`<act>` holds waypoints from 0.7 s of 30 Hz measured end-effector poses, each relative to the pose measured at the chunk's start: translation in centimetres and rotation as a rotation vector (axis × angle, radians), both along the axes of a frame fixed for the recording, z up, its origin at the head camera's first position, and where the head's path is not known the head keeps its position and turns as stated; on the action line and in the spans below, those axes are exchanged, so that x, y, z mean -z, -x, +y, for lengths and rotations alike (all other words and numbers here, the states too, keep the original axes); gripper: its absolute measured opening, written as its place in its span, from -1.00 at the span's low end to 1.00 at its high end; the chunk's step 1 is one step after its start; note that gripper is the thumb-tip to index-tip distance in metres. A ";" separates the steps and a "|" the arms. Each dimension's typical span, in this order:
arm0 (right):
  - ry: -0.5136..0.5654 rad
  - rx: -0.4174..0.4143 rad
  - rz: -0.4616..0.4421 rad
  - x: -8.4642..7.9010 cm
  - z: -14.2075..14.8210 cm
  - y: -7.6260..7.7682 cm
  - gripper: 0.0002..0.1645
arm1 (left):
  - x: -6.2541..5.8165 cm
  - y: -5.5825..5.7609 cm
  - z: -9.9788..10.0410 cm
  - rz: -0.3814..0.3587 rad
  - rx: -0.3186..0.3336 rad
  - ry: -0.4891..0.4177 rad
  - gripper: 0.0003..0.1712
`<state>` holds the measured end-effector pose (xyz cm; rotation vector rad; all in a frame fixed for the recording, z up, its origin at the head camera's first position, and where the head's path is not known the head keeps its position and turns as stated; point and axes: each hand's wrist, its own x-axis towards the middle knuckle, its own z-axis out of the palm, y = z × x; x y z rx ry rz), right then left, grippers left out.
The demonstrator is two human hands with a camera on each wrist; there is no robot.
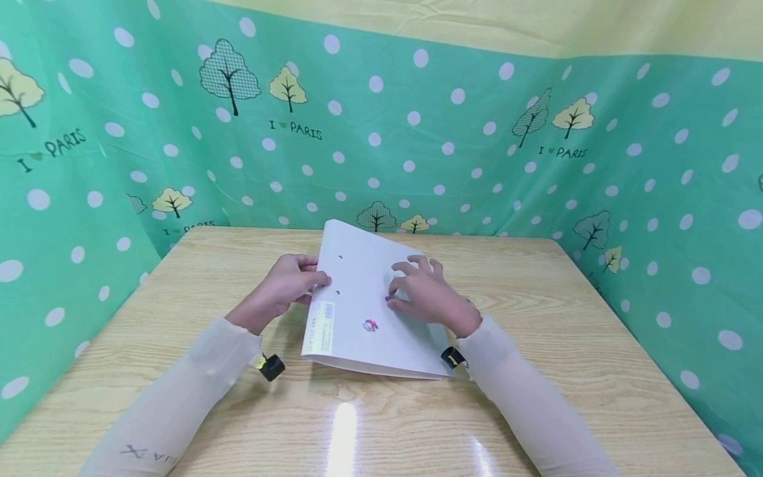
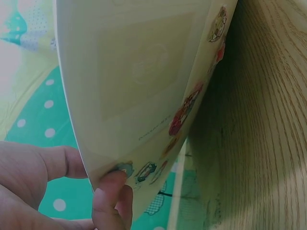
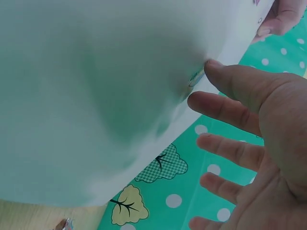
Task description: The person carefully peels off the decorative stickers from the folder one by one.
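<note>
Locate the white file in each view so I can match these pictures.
Head: the white file is near the centre, on the table, between the left hand and right hand.
Left wrist: it fills the upper middle, its edge pinched by the left hand at lower left.
Right wrist: it spreads across the upper left.
Shared landmark: the green dotted cloth, visible in all three.

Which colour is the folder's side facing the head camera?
White: that side of the folder shows best in the head view.
</note>
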<state>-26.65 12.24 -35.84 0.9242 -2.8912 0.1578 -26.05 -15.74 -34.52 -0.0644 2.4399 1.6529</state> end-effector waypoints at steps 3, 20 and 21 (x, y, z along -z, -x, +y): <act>-0.004 0.001 0.012 0.1 -0.2 0.0 -0.79 | 0.0 0.0 0.0 0.000 0.001 -0.003 -0.33; -0.054 0.010 0.045 0.4 -1.0 -0.3 -0.85 | 0.0 0.0 0.0 0.005 0.002 -0.002 -0.33; -0.057 0.014 0.047 0.5 -1.1 -0.3 -0.84 | 0.0 0.0 0.0 0.006 0.002 -0.001 -0.33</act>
